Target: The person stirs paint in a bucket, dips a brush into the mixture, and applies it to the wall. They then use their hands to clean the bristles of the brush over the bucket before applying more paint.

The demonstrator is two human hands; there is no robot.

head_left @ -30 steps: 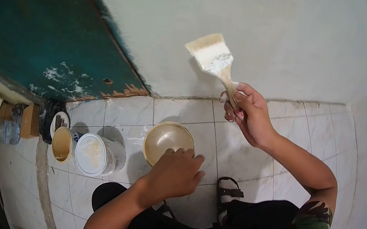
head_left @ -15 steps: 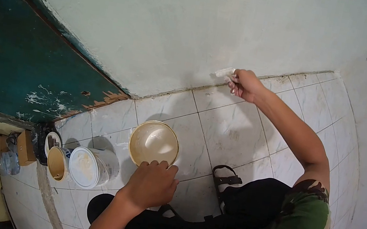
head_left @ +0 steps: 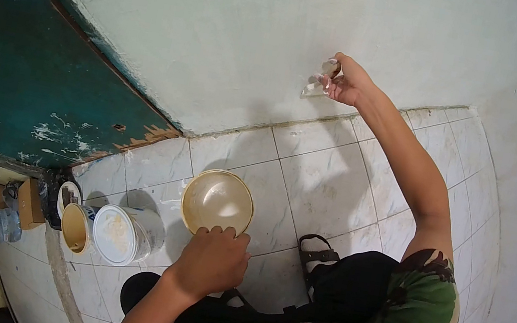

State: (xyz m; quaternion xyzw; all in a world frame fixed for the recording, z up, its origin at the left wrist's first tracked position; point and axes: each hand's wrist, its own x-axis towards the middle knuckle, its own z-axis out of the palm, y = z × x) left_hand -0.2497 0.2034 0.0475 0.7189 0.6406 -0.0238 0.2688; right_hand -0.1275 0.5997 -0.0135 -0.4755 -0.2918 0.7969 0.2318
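My right hand (head_left: 348,84) is raised against the lower part of the pale wall (head_left: 225,38), its fingers closed round a putty knife (head_left: 314,90). White paste marks the fingers, and the blade lies at or very near the wall. My left hand (head_left: 212,260) has its fingers curled over the near rim of a cream-coloured bucket (head_left: 193,200). White residue coats the inside of this bucket, which stands on the tiled floor between my feet and the wall.
Left of the bucket stand a lidded white pail (head_left: 115,235) and an open yellowish pail (head_left: 74,229). A cardboard box (head_left: 29,204) and a clear plastic bottle (head_left: 7,224) lie further left. A green door (head_left: 44,82) with a splintered lower edge borders the wall. My sandalled foot (head_left: 318,252) rests on the tiles.
My right hand has moved up the wall from near the floor edge, with the putty knife turned in it. The left hand stays on the bucket's rim.
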